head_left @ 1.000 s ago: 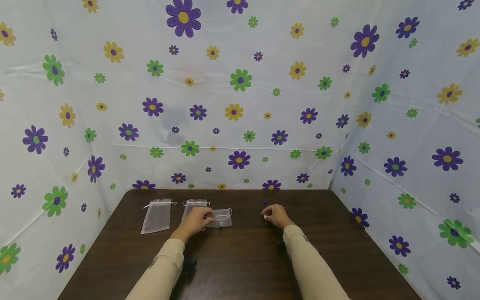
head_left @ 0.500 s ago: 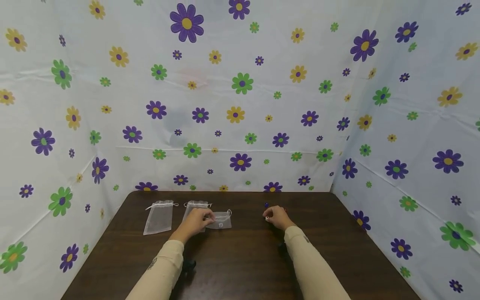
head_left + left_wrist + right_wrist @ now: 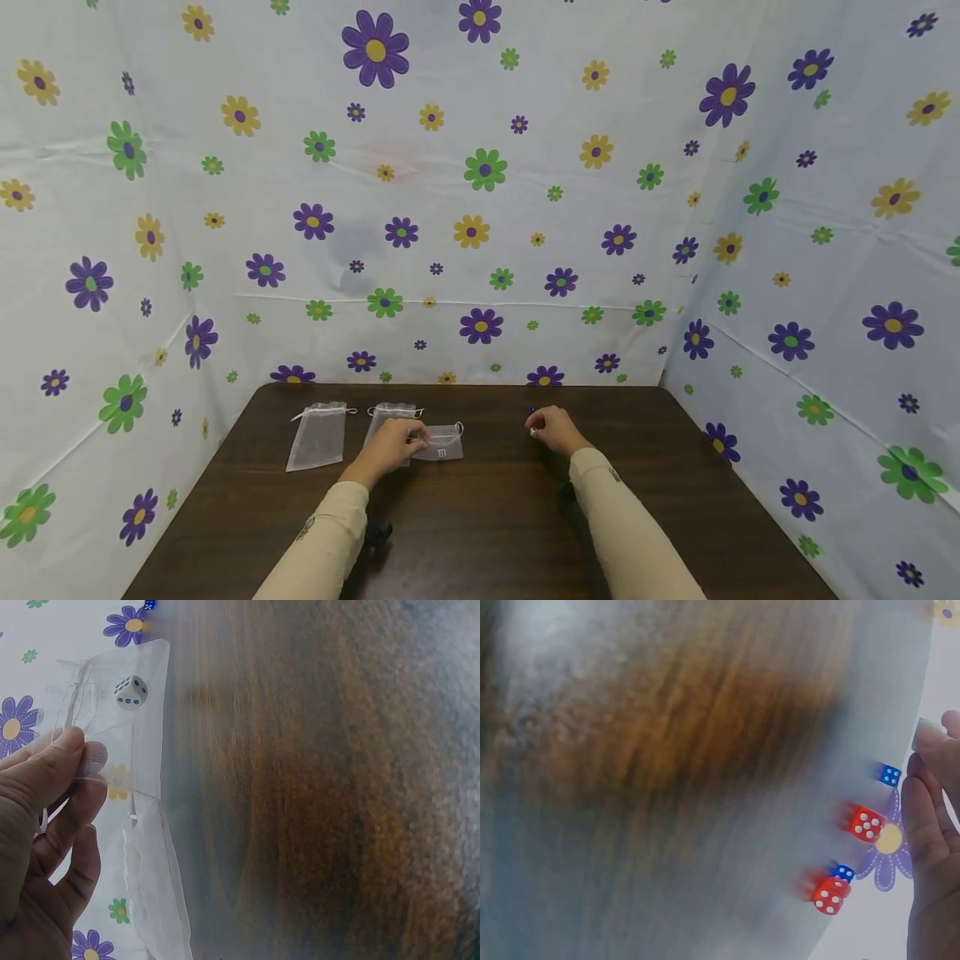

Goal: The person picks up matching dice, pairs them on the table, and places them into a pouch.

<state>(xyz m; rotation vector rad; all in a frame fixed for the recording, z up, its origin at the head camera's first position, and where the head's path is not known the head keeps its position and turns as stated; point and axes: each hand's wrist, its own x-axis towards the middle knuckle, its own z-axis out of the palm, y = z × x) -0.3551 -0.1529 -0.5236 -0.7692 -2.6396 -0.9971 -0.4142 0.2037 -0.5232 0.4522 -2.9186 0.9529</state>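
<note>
My left hand (image 3: 388, 443) pinches the edge of a small sheer white drawstring pouch (image 3: 447, 445) between thumb and fingers. In the left wrist view a white die (image 3: 131, 693) with dark pips shows through the pouch's fabric. On the right, my right hand (image 3: 557, 429) pinches a small white die (image 3: 533, 432) at its fingertips, low over the table. Beside that hand, the right wrist view shows a red die (image 3: 867, 823), a blue die (image 3: 889, 775), and another red die (image 3: 831, 895) overlapping a second blue die (image 3: 844, 872).
A second sheer pouch (image 3: 393, 410) lies partly behind my left hand, and a third pouch (image 3: 318, 437) lies flat farther left. The dark wooden table (image 3: 480, 517) ends at a flower-printed cloth backdrop (image 3: 480, 250) at the back and sides.
My right hand has shifted slightly, and the red die seen past it earlier in the head view is now hidden. My left hand keeps its pinch on the pouch, nearly still.
</note>
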